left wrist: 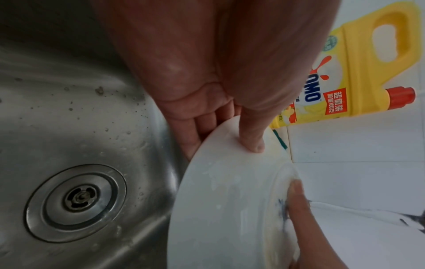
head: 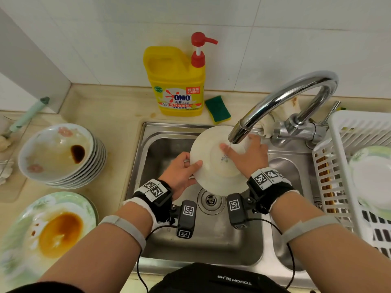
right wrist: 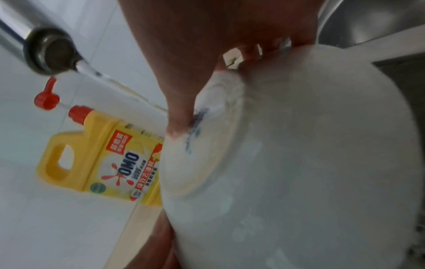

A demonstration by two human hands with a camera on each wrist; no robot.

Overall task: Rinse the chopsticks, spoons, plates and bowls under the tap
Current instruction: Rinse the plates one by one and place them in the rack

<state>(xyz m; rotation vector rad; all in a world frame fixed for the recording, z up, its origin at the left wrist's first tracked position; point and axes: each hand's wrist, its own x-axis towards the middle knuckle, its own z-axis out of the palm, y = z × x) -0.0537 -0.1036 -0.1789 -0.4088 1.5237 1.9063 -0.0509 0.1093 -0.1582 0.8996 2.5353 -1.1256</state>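
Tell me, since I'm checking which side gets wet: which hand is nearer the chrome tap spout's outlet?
Right. The right hand lies on the white plate directly under the chrome tap spout; the left hand grips the plate's left rim, farther off.

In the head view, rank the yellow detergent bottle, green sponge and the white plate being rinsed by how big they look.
1. Yellow detergent bottle and white plate: too alike to rank.
2. Green sponge: plainly smallest.

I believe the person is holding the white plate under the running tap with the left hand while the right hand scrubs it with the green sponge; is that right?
Not quite: the right hand holds no sponge. Its bare fingers rub the white plate under the tap, as the head view shows; the green sponge lies on the counter beside the detergent bottle. The left hand does grip the plate's rim.
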